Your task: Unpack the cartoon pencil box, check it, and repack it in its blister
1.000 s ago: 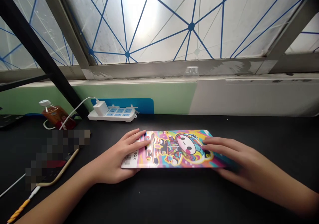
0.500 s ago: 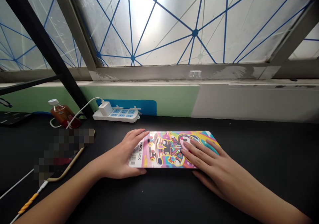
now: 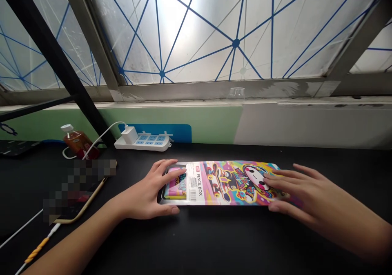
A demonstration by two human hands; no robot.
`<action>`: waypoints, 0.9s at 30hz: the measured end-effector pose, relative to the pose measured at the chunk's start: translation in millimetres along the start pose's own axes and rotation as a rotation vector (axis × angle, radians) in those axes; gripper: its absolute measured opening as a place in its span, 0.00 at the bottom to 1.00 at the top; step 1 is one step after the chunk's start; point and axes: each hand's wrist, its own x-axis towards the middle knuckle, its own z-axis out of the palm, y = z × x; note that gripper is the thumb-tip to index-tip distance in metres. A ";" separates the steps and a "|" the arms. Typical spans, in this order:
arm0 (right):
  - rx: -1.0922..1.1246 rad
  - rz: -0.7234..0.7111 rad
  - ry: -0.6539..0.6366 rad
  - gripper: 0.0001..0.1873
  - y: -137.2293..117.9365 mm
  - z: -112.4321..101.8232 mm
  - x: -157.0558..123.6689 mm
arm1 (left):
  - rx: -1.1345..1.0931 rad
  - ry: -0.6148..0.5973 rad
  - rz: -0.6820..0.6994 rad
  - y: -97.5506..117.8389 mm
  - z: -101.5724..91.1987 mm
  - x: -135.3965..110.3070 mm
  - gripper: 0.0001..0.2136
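A pencil box (image 3: 199, 183) with a bright cartoon-printed cover lies flat on the black table. Its cover sits shifted to the right, and at the left end a dark, silver-rimmed tray shows a small colourful item (image 3: 177, 183) inside. My left hand (image 3: 153, 191) grips that left end, thumb along the near edge and fingers at the far edge. My right hand (image 3: 297, 195), slightly blurred, rests on the right end of the cover (image 3: 239, 183). Its fingers lie over the printed top while the thumb presses by the near edge; the cover's right end is partly hidden.
At left lie a phone (image 3: 92, 199) with a white cable and a tilted bottle (image 3: 80, 142) of reddish-brown drink. A white power strip (image 3: 143, 140) with a charger stands by the wall. A clear cup (image 3: 237, 92) is on the window ledge.
The cover has slid to the right together with my right hand, uncovering the left end of the box and the item inside. My left hand has stayed at the left end.
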 end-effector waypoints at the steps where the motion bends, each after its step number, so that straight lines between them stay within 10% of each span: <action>1: -0.015 0.010 0.028 0.24 -1.7 -0.5 2.6 | 0.018 -0.011 -0.007 -0.5 -0.7 -0.4 0.44; 11: -0.007 -0.151 0.036 0.38 -98.1 14.7 48.1 | 0.359 0.046 0.010 39.2 24.6 -0.8 0.43; 19: 0.015 -0.053 0.133 0.21 -82.8 6.6 39.9 | 0.526 0.172 0.064 31.9 36.4 1.9 0.39; 27: -0.029 0.037 0.167 0.29 -78.5 6.3 38.1 | 0.574 0.239 0.011 33.8 30.7 3.2 0.43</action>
